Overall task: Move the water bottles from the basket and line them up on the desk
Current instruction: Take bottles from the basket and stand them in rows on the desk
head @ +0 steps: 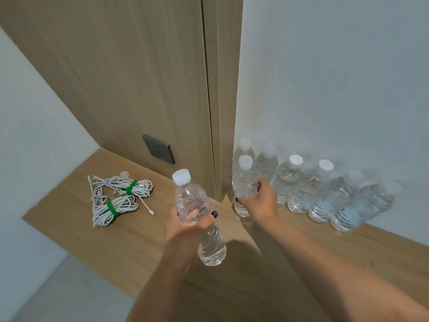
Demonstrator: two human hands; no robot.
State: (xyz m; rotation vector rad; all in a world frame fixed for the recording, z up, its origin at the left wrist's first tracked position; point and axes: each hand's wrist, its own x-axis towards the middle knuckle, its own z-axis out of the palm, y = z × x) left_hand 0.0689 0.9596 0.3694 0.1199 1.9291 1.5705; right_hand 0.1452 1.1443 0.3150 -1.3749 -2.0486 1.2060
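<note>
already well along, by the look of it. nearest, left hand (185,225) wrapped round the middle of a clear water bottle (197,214), carried tilted above the counter (144,240), white cap pointing up and away, base hanging toward the near edge; not yet set down. a little further on, right hand (261,197) curled round the front bottle (243,184) at the corner end of the row, base on or just at the counter surface, so probably being placed or nudged into line. beyond and to the right, row of standing bottles (325,194) along the white wall (336,77), shoulder to shoulder, far ones blurred, exact count hard to tell; one more standing just behind the gripped one, tight in the corner. basket nowhere in view, so no telling how many remain to fetch. likely left to do: stand the carried bottle at the left end of the row, then whatever the basket holds. open counter between the row's corner end and the bundled white cables (116,198) with green ties, well apart from both hands. wood panel (139,77) with a grey socket (159,149) closing off the back; wall close behind the row, so little room for reaching past the caps. near counter edge dropping off at lower left, close under the carried bottle's base.
</note>
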